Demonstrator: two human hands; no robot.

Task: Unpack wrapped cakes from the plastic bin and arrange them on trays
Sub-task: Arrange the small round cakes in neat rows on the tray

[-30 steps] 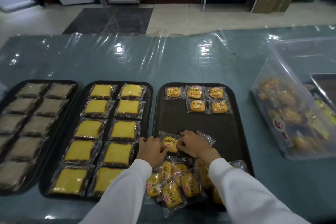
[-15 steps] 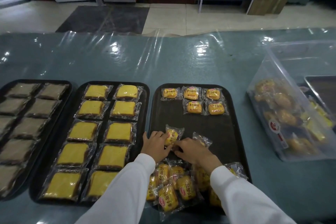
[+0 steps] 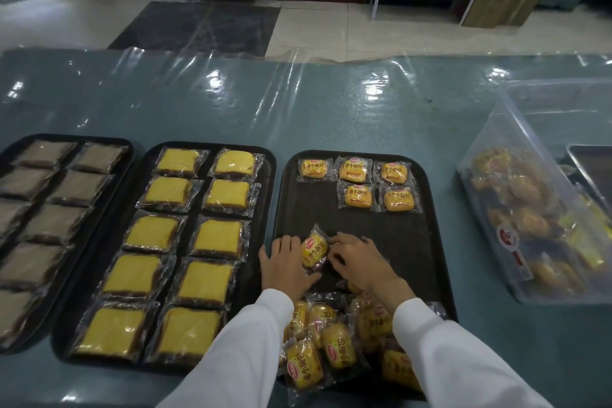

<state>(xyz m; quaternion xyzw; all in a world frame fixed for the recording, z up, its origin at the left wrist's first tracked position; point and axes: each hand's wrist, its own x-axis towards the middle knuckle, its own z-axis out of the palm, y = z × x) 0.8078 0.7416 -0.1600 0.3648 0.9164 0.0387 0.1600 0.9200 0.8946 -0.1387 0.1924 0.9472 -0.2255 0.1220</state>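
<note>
Your left hand [image 3: 286, 263] and right hand [image 3: 359, 260] together pinch one wrapped small bun [image 3: 314, 248], tilted above the right black tray [image 3: 357, 228]. Five wrapped buns [image 3: 353, 170] lie arranged at that tray's far end; a loose pile [image 3: 334, 341] crowds its near edge. The middle tray [image 3: 268, 172] carries ten yellow cake slices [image 3: 180, 162]. The clear plastic bin [image 3: 530, 225] stands right, with more buns inside.
</note>
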